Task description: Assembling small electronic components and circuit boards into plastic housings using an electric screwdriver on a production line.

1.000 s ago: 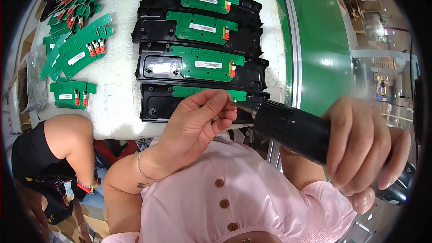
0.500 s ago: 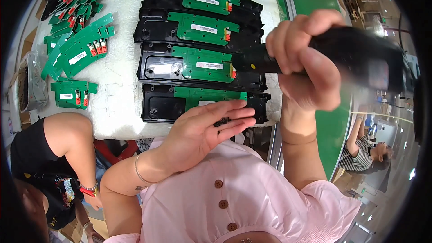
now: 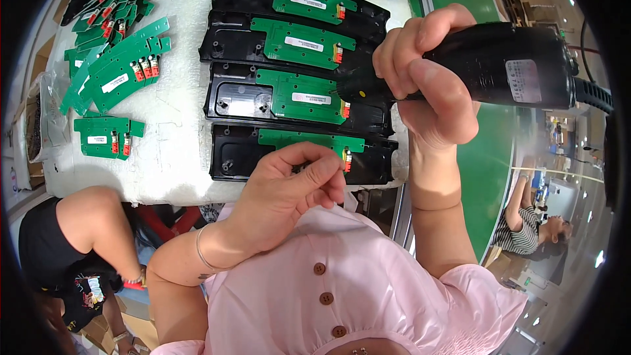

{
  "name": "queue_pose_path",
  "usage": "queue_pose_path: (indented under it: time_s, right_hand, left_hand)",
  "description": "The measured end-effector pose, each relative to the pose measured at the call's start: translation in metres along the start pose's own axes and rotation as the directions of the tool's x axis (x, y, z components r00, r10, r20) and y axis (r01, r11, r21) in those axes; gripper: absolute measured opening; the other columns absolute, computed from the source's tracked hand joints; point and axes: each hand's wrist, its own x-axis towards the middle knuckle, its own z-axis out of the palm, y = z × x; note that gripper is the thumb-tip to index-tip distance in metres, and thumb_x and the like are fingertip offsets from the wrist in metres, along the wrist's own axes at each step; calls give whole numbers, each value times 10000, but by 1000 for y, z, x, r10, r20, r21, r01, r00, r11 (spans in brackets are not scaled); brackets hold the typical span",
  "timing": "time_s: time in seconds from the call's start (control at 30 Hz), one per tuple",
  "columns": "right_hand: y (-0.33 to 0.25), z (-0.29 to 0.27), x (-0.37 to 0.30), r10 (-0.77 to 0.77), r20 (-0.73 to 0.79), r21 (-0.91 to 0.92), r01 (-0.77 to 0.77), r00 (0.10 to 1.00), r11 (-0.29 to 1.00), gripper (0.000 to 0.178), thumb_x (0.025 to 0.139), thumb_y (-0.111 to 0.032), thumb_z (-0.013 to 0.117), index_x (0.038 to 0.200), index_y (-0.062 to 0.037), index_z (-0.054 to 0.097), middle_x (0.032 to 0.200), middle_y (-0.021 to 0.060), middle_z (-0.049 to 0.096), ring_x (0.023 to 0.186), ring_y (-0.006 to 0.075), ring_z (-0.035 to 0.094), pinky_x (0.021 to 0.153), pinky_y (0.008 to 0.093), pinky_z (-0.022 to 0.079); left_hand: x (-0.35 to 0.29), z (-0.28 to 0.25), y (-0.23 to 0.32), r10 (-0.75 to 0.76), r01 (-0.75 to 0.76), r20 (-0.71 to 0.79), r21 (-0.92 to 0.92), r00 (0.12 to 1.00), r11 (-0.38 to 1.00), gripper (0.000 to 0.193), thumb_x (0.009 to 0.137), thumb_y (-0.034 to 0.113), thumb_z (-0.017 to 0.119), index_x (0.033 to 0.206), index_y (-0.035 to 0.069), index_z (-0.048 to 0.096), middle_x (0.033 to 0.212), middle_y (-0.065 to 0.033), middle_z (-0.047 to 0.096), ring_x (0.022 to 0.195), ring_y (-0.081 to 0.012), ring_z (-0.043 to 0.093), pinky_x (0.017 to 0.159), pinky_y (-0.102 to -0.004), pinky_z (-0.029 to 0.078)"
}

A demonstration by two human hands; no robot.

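Observation:
My right hand (image 3: 430, 82) grips a black corded electric screwdriver (image 3: 490, 69), held nearly level. Its nose points left, over the right end of the green circuit board (image 3: 299, 95) in the third black panel from the back; the exact tip is hard to make out. My left hand (image 3: 286, 181) is closed in front of the nearest black panel (image 3: 246, 158), fingers curled and thumb near the index fingertip. Small black screws lay in its palm earlier; now only a dark bit shows between the fingers. The nearest panel also holds a green board (image 3: 309, 138), partly behind this hand.
Two more black panels with boards (image 3: 305, 3) (image 3: 302, 43) lie farther back on the white foam-covered table (image 3: 181, 92). Loose green boards (image 3: 112, 82) with red-and-white parts pile up at left. A co-worker's arm (image 3: 108, 223) is at lower left. A green surface (image 3: 490, 151) runs along the right.
My left hand has curled its open fingers over the small black screws. The right hand and screwdriver have shifted left, with the tool's rear end higher in view. The co-worker's arm has moved slightly.

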Motion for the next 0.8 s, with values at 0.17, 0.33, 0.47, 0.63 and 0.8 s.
queue_pose_path:
  time_s: [0.17, 0.33, 0.47, 0.63, 0.8]
  right_hand:
    - [2, -1, 4, -7, 29, 52, 5, 1000, 999, 188, 654, -50, 457, 838, -38, 426, 530, 18, 369, 440, 113, 346, 480, 281, 328]
    - [-44, -22, 0, -250, 268, 251, 183, 930, 950, 341, 640, 21, 447, 969, -70, 431, 555, -78, 437, 528, 78, 441, 525, 242, 333]
    - [-70, -25, -12, -291, 363, 317, 177, 885, 932, 313, 651, 21, 546, 933, -71, 444, 623, -33, 578, 550, 72, 565, 562, 171, 443]
    - [-67, -8, -33, -394, 71, 439, 326, 916, 837, 294, 608, -23, 687, 818, -94, 494, 578, -22, 582, 481, 64, 554, 536, 170, 480]
    - [-71, -5, -31, -382, 71, 379, 330, 921, 865, 292, 608, -27, 716, 791, -101, 501, 562, -22, 579, 466, 59, 550, 529, 168, 488]
  left_hand:
    - [3, 5, 8, 25, -27, -70, -31, 997, 999, 162, 885, 173, 537, 957, 29, 553, 819, -49, 591, 717, -118, 579, 627, -213, 472]
    - [9, 13, 6, 73, -74, -12, -127, 997, 989, 175, 873, 179, 557, 967, 31, 567, 859, -53, 604, 762, -118, 594, 670, -212, 484]
    - [10, 14, 8, 63, -72, -67, -141, 996, 987, 178, 875, 184, 552, 963, 30, 571, 879, -61, 613, 777, -126, 609, 666, -210, 498]
    - [13, 12, 4, 57, -65, -49, -187, 997, 980, 184, 872, 204, 555, 945, 37, 578, 855, -60, 617, 754, -125, 611, 667, -211, 501]
    - [18, 15, -2, 63, -71, -41, -221, 997, 973, 202, 862, 263, 565, 899, 65, 582, 817, -39, 617, 736, -117, 605, 641, -210, 488]
